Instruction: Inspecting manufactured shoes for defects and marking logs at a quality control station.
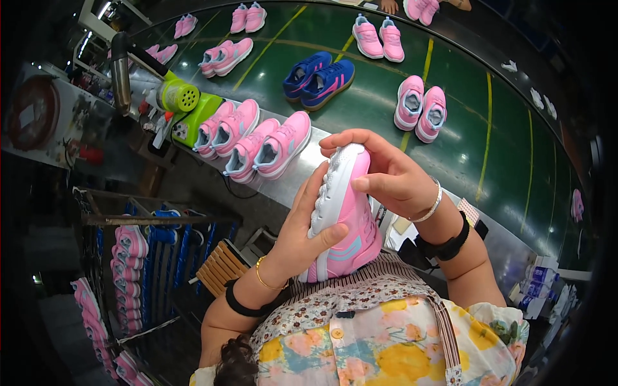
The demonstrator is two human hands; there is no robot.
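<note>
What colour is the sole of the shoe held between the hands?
The sole is white, seen best in the head view.

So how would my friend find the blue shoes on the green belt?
Start with the big green belt marked with yellow lines. On it, straight up the picture from the pink shoe being held, sit the blue shoes. Their deep blue colour, pink stripes and brownish soles set them apart from the pink pairs around them.

Two hands (295, 246) hold one pink shoe (353, 215), with two blue shoes (336, 82) on the bench (512, 186) and four pink shoes (291, 134) beside one green machine (199, 114).
</note>
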